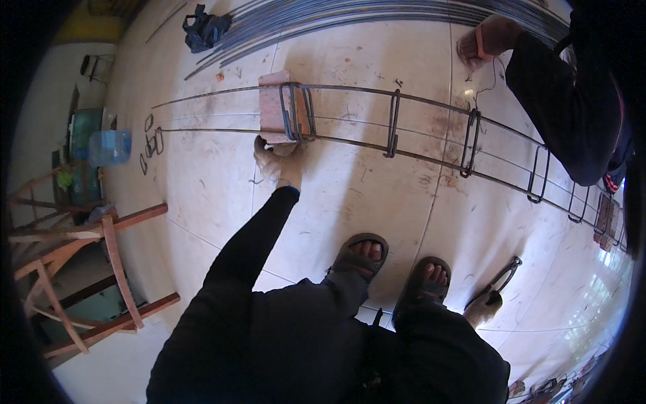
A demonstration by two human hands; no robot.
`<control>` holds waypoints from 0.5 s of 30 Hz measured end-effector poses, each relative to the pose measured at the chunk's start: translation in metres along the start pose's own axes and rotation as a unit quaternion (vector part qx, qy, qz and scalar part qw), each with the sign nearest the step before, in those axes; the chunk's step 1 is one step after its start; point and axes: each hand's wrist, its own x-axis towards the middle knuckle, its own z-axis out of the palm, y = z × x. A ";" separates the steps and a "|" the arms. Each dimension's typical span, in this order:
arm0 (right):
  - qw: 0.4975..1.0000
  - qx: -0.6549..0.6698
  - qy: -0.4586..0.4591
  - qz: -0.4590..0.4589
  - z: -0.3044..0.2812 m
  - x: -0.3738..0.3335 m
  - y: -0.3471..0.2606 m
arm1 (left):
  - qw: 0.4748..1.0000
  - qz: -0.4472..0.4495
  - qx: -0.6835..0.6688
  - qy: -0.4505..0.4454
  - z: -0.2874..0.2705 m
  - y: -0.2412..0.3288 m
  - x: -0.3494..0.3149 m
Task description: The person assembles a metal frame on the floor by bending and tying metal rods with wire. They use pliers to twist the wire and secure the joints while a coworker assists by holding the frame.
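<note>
The pinkish brick lies under the steel rods, just beyond the curled fingers of my left hand, which sit at its near end; whether they grip it I cannot tell; my right hand, well apart, clasps pincers.

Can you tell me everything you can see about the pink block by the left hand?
The pink block looks like brick or stone: rectangular, with flat faces and a more orange right side. It lies on the pale tiled floor, its long way pointing away from the person. Two long metal rods cross over it, dark wire loops stand at its right part, and the left hand is at its near end.
</note>
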 end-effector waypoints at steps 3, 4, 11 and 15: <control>1.000 -0.002 0.003 0.000 0.000 0.003 0.016 | 0.999 0.010 -0.040 0.025 0.017 0.021 -0.005; 1.000 0.000 -0.002 -0.002 0.001 0.001 0.017 | 0.998 0.017 -0.041 0.045 0.022 0.020 -0.007; 1.000 -0.013 0.016 -0.004 0.006 0.006 0.024 | 0.996 0.015 -0.019 0.084 0.045 -0.022 0.020; 0.999 -0.029 0.004 0.015 0.006 0.003 0.014 | 0.998 0.000 0.031 0.053 0.033 -0.008 0.022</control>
